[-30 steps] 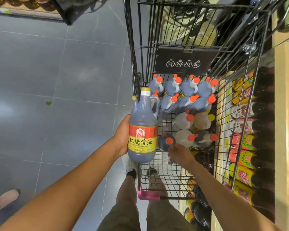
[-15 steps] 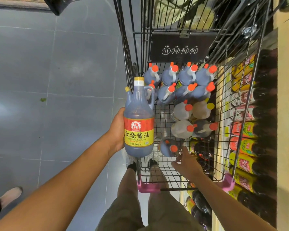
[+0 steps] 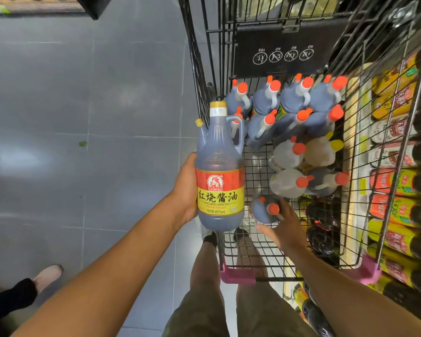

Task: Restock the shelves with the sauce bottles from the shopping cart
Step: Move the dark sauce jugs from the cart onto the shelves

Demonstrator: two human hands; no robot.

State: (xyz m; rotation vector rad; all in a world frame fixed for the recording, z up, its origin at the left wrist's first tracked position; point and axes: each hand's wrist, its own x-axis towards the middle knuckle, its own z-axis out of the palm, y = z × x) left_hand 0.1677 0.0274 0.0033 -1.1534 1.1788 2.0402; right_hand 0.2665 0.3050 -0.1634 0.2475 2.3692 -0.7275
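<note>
Fingers point(image 3: 284, 206) of my right hand point(image 3: 286, 224) were curled against the small dark plastic sauce bottle with the orange cap point(image 3: 263, 211), thumb spread beneath it, at the near end of the black wire shopping cart point(image 3: 197, 57). Couldn't tell whether it was off the mesh. My left hand point(image 3: 186, 188) gripped the tall dark soy sauce bottle with the red-and-yellow label point(image 3: 219, 171) upright by the cart's left wall; its fingers were hidden behind the bottle.

Step, as I judged it: picking a second bottle so both go in one trip. The cluster of orange-capped bottles point(image 3: 289, 103) stood further in, not yet unloaded.

Next move called for:
- firming the right grip
- lifting clear of the wire wall
- turning right to the shelf's yellow-labelled bottles point(image 3: 396, 210)
</note>
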